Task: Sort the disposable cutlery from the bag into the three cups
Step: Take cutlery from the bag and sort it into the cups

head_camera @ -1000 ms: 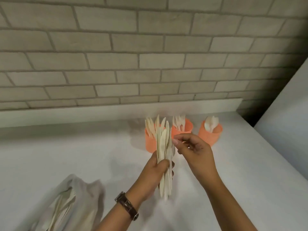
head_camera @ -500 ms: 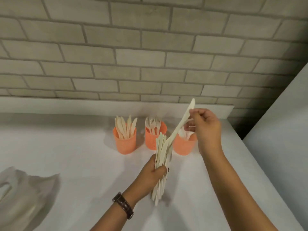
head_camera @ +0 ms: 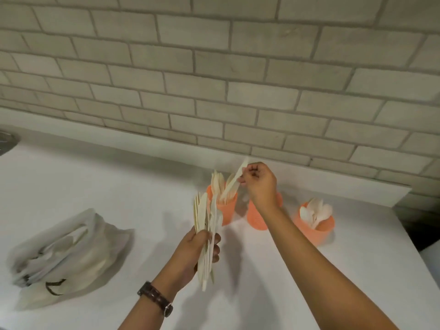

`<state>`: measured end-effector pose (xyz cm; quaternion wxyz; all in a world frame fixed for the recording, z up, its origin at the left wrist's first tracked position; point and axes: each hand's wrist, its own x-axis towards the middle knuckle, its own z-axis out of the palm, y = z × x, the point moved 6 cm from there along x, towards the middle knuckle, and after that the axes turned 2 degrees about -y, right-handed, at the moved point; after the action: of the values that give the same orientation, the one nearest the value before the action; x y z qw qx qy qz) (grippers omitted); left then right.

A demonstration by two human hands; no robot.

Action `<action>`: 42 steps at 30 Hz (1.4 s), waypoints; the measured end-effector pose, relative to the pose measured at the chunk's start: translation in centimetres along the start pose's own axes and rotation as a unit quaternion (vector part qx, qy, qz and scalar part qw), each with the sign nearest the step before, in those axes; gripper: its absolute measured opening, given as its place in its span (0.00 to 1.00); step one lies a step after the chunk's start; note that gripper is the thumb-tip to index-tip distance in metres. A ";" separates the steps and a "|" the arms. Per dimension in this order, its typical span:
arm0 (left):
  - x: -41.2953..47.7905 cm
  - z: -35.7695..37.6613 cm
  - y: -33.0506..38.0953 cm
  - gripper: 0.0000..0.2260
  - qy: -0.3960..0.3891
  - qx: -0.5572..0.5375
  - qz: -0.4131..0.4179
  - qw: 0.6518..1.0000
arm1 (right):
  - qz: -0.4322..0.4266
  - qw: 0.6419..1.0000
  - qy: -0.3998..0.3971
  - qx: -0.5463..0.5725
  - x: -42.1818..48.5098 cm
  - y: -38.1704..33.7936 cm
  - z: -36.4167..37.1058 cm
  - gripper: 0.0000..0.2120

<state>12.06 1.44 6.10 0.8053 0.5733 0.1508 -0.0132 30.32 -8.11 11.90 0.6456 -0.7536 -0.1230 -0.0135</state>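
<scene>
Three orange cups stand in a row near the wall. The left cup (head_camera: 226,210) holds several cream knives, the middle cup (head_camera: 256,216) is mostly hidden behind my right wrist, and the right cup (head_camera: 314,228) holds spoons. My right hand (head_camera: 259,184) pinches one knife (head_camera: 234,183) by its upper end, its lower end inside the left cup. My left hand (head_camera: 198,250) grips an upright bundle of cutlery (head_camera: 206,225) in front of the left cup. A pale plastic bag (head_camera: 66,258) with more cutlery lies at the left.
The cups and bag rest on a white counter (head_camera: 309,282) against a grey brick wall (head_camera: 214,79). The counter ends at the right, past the spoon cup, with a dark gap there. A grey round object (head_camera: 7,141) shows at the far left edge.
My right hand pulled one knife from the bundle, carried it up and over, and now lowers it into the left cup. The view has swung, bringing the bag back into sight.
</scene>
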 end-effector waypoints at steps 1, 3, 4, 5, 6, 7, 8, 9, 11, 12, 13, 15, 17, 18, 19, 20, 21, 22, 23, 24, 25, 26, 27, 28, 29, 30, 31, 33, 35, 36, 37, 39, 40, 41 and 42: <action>0.1 -0.3 0.2 0.06 -0.002 -0.006 0.001 1.000 | 0.025 1.000 -0.016 -0.007 0.3 1.1 0.8 0.07; 0.3 -0.5 0.4 0.06 -0.009 -0.014 0.002 1.000 | 0.069 0.997 -0.034 -0.030 0.5 2.5 1.3 0.04; 0.5 -0.6 0.5 0.05 -0.012 -0.016 0.002 1.000 | 0.074 0.995 -0.026 -0.053 0.4 2.6 1.1 0.08; 0.8 -0.7 0.6 0.05 -0.016 -0.016 0.003 1.000 | 0.068 0.995 -0.012 -0.069 0.1 2.3 0.7 0.10; 1.0 -0.7 0.6 0.05 -0.022 -0.016 0.004 1.000 | 0.057 0.996 -0.002 -0.066 -0.5 1.6 0.3 0.09; 1.3 -0.6 0.6 0.05 -0.029 -0.016 0.005 0.999 | 0.049 0.998 -0.001 -0.050 -1.1 1.0 -0.1 0.07; 1.5 -0.5 0.5 0.05 -0.035 -0.014 0.004 0.999 | 0.052 0.998 -0.012 -0.033 -2.0 0.4 -0.3 0.04; 1.7 -0.5 0.3 0.06 -0.039 -0.007 0.002 0.999 | 0.057 0.998 -0.035 -0.014 -3.1 0.1 -0.4 0.02; 2.1 -0.3 -0.1 0.10 -0.048 0.026 0.001 0.998 | 0.057 0.995 -0.081 -0.005 -5.2 -0.6 -0.3 0.06; 2.3 -0.1 -0.3 0.12 -0.054 0.048 0.002 0.997 | 0.051 0.994 -0.097 -0.014 -6.0 -0.9 -0.1 0.07; 2.4 0.1 -0.4 0.14 -0.058 0.066 0.004 0.996 | 0.043 0.993 -0.108 -0.026 -6.7 -1.3 0.1 0.07; 2.6 0.9 -0.5 0.16 -0.068 0.093 0.013 0.993 | 0.021 0.993 -0.108 -0.050 -7.6 -1.9 0.4 0.08; 2.8 1.6 -0.3 0.19 -0.076 0.111 0.029 0.990 | 0.011 0.993 -0.094 -0.065 -8.0 -2.2 0.4 0.10; 2.8 1.9 -0.2 0.20 -0.077 0.117 0.036 0.990 | 0.008 0.993 -0.087 -0.078 -8.1 -2.3 0.4 0.11; 2.8 2.0 -0.1 0.21 -0.075 0.120 0.038 0.989 | 0.011 0.992 -0.081 -0.097 -8.1 -2.2 0.3 0.10; 2.8 2.0 -0.1 0.21 -0.071 0.123 0.038 0.989 | 0.014 0.990 -0.076 -0.117 -8.1 -2.1 0.2 0.10; 2.8 1.8 -0.1 0.21 -0.065 0.126 0.037 0.989 | 0.021 0.988 -0.075 -0.134 -8.1 -2.1 0.1 0.09; 2.7 1.6 0.0 0.20 -0.061 0.129 0.037 0.989 | 0.027 0.986 -0.081 -0.142 -8.0 -2.0 0.1 0.09; 2.6 1.5 0.0 0.19 -0.060 0.132 0.038 0.989 | 0.038 0.985 -0.097 -0.136 -7.9 -2.1 0.4 0.08; 2.5 1.3 -0.1 0.18 -0.058 0.133 0.037 0.989 | 0.053 0.985 -0.118 -0.116 -7.8 -2.1 0.7 0.08; 2.4 1.2 -0.1 0.17 -0.057 0.132 0.035 0.989 | 0.074 0.984 -0.138 -0.088 -7.7 -2.1 1.1 0.08; 2.3 1.1 0.0 0.17 -0.056 0.131 0.033 0.989 | 0.097 0.981 -0.155 -0.063 -7.5 -2.1 1.4 0.08; 2.2 0.9 0.1 0.17 -0.056 0.130 0.033 0.989 | 0.125 0.976 -0.169 -0.047 -7.3 -2.1 1.7 0.09; 2.2 0.6 0.2 0.17 -0.055 0.128 0.033 0.990 | 0.150 0.971 -0.182 -0.038 -7.1 -2.0 2.0 0.11; 2.2 0.3 0.3 0.17 -0.053 0.126 0.031 0.990 | 0.170 0.966 -0.194 -0.032 -7.0 -2.0 2.2 0.11; 2.2 0.0 0.5 0.17 -0.049 0.122 0.029 0.991 | 0.180 0.962 -0.205 -0.027 -6.7 -1.9 2.6 0.11; 2.3 -0.4 0.6 0.17 -0.043 0.117 0.026 0.992 | 0.184 0.959 -0.214 -0.021 -6.5 -2.0 3.0 0.10; 2.4 -1.0 1.0 0.15 -0.033 0.107 0.023 0.993 | 0.180 0.957 -0.227 -0.003 -6.0 -2.2 3.8 0.10; 2.5 -1.5 1.5 0.15 -0.028 0.103 0.022 0.994 | 0.175 0.956 -0.234 0.023 -5.4 -2.6 4.6 0.10; 2.6 -1.7 1.7 0.15 -0.029 0.103 0.025 0.994 | 0.172 0.955 -0.239 0.034 -5.1 -2.8 5.0 0.09; 2.7 -1.9 2.0 0.14 -0.029 0.102 0.029 0.994 | 0.170 0.955 -0.243 0.035 -4.9 -3.1 5.4 0.08; 2.9 -2.2 2.5 0.11 -0.026 0.097 0.034 0.994 | 0.158 0.957 -0.241 0.024 -4.3 -3.7 5.9 0.07; 2.9 -2.4 2.6 0.10 -0.025 0.095 0.034 0.995 | 0.151 0.962 -0.228 0.023 -3.8 -4.0 6.0 0.07; 2.9 -2.4 2.6 0.11 -0.028 0.095 0.033 0.995 | 0.145 0.967 -0.206 0.030 -3.1 -4.3 5.8 0.07; 2.8 -2.5 2.4 0.12 -0.032 0.094 0.030 0.995 | 0.140 0.973 -0.178 0.044 -2.2 -4.7 5.4 0.08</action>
<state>14.60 5.01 6.87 0.7523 0.6499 0.1059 -0.0216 26.45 -2.56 15.14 0.6416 -0.7242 -0.1295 0.2171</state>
